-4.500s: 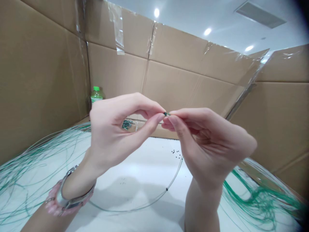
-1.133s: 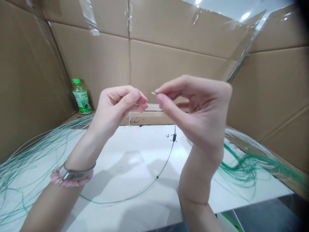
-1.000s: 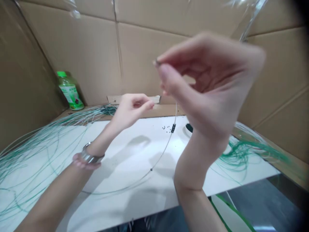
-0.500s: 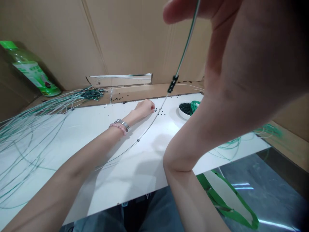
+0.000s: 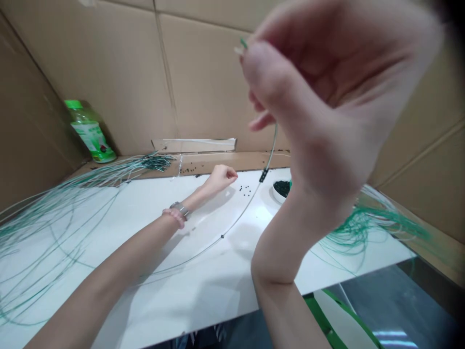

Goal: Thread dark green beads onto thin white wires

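Note:
My right hand [image 5: 312, 102] is raised close to the camera, thumb and fingers pinching the ends of a green and a white cord [image 5: 273, 140]. Below it on the cord sits a cluster of small black beads [image 5: 263, 175]. Further down, a single dark bead [image 5: 223, 236] is on the strand, which curves down toward my left forearm. My left hand [image 5: 221, 178] is just above the white board, fingertips pinched together; whatever they hold is too small to make out. Loose black beads [image 5: 245, 190] lie scattered just right of it.
A white bowl [image 5: 279, 195] of black beads is partly behind my right wrist. Bundled beaded cords [image 5: 90, 179] spread over the left side, loose green cords [image 5: 348, 232] over the right. A green bottle [image 5: 92, 138] stands against the cardboard wall [image 5: 210, 77].
My right hand has come down into view with the cord ends, and the bead cluster sits lower. My left hand has lifted slightly off the board, away from the loose beads. The view has tilted up.

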Tool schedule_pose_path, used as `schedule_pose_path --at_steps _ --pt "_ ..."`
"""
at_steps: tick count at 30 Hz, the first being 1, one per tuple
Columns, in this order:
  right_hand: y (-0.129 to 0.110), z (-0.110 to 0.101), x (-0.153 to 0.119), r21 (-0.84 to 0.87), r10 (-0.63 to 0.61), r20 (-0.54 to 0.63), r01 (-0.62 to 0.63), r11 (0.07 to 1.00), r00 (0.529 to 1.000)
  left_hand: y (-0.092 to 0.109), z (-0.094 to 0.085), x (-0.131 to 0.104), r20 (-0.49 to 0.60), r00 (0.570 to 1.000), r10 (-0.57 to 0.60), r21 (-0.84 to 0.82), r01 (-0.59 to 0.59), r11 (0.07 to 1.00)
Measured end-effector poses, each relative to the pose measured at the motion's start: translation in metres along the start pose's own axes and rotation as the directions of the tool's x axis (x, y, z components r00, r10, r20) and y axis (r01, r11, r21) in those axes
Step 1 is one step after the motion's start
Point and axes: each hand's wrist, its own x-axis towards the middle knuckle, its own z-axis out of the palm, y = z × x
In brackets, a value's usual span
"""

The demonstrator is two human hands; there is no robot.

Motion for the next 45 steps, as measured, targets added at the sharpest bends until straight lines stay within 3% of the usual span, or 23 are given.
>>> schedule_pose_path --at_steps 2,6,7,10,12,19,30,45 --pt "0.008 0.002 -0.004 0.110 -0.072 -0.023 0.074 0.991 0.997 0.026 -0.023 -0.006 -0.086 0.996 0.037 -0.086 -0.045 0.995" --pt "0.010 0.011 -0.010 0.126 0.059 -0.013 -0.057 0.990 0.998 0.087 -0.069 -0.039 -0.293 0.949 0.116 -0.268 -0.198 0.943" --pt "0.008 0.015 -0.011 0.141 0.060 0.001 -0.060 0.988 0.998 0.102 -0.076 -0.049 -0.335 0.937 0.104 -0.419 -0.247 0.874" --pt "0.003 0.031 -0.015 0.190 0.041 -0.005 -0.039 0.981 0.999 0.135 -0.086 -0.077 -0.376 0.917 0.133 -0.631 -0.358 0.688" --pt "0.001 0.042 -0.018 0.205 0.024 -0.035 -0.016 0.979 0.999 0.147 -0.086 -0.088 -0.358 0.922 0.146 -0.683 -0.365 0.633" --pt "-0.003 0.061 -0.025 0.224 -0.030 -0.130 0.059 0.973 0.991 0.153 -0.087 -0.099 -0.292 0.939 0.183 -0.692 -0.339 0.637" --pt "-0.007 0.057 -0.028 0.116 -0.117 -0.131 0.132 0.984 0.985 0.151 -0.089 -0.105 -0.331 0.895 0.301 -0.531 -0.440 0.724" --pt "-0.004 0.056 -0.025 0.129 -0.174 -0.136 0.191 0.973 0.975 0.150 -0.091 -0.105 -0.345 0.856 0.385 -0.465 -0.512 0.722"
